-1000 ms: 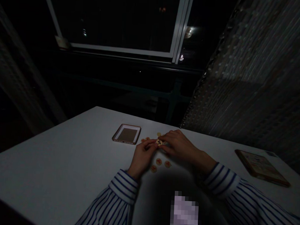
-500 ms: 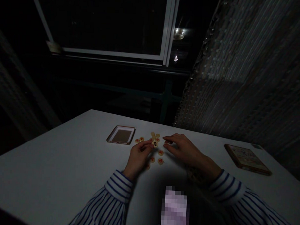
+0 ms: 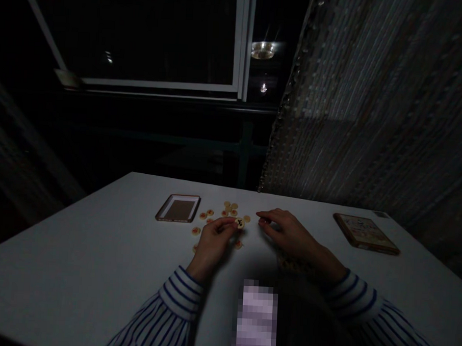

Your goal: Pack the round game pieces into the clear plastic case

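Observation:
My left hand [image 3: 213, 243] pinches a round Chinese chess piece [image 3: 240, 223] between thumb and fingertips, its black character turned upward. To the right of that piece, my right hand [image 3: 287, 230] hovers over the table with thumb and index finger apart. Red-marked chess pieces [image 3: 196, 231] lie loosely scattered around and behind my left hand, some partly covered by it. Beyond them is a small cluster of pale pieces [image 3: 234, 206]. In the shadow under my right wrist are more chess pieces [image 3: 294, 263], hard to make out.
A shallow open box [image 3: 158, 214] sits on the white table [image 3: 108, 259] left of the pieces. A flat box with a printed top [image 3: 367, 233] lies at the right. Behind the table are a bead-string curtain [image 3: 332, 131] and a dark window [image 3: 241, 46].
My view has shifted slightly right, so table and boxes appear further left. My left hand still holds the black-marked chess piece, and my right hand is a bit further from it.

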`<state>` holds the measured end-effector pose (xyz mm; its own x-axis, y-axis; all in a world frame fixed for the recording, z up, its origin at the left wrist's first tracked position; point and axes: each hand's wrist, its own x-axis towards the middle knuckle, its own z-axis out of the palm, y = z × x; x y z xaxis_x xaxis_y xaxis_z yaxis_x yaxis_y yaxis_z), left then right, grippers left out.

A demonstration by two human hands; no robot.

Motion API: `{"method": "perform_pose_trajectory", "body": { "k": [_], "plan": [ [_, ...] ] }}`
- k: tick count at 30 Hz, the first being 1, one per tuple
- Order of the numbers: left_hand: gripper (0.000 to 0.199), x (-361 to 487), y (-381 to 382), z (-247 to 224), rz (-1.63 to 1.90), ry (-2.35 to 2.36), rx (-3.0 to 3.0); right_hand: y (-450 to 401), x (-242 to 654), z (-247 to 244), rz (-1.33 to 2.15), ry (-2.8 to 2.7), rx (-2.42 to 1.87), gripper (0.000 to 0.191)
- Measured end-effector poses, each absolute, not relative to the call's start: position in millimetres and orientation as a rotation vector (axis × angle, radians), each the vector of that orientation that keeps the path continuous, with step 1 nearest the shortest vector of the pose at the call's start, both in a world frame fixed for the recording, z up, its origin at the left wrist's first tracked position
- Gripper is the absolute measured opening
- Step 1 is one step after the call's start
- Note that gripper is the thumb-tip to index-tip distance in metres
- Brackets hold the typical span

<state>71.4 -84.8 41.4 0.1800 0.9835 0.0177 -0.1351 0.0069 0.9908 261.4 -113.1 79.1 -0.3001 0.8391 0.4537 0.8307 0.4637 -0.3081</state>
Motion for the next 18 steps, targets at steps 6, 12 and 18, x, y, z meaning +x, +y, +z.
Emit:
{"method": "perform_pose_trajectory", "body": {
  "k": [6,12,18],
  "plan": [
    [0.032,85.5,-89.2,41.5,1.119,0.937,1.250,-121.6,272.7,76.5,0.063,-2.098,-1.393,0.027],
    [0.031,102.1,-91.5,45.3,1.121,0.962,1.319,-127.0,282.2,74.5,0.129,-2.041,-1.424,0.027],
    [0.027,120.4,-90.7,42.7,1.131,0.883,1.351,-127.2,290.9,68.2,0.214,-1.986,-1.398,0.029]
  ]
}}
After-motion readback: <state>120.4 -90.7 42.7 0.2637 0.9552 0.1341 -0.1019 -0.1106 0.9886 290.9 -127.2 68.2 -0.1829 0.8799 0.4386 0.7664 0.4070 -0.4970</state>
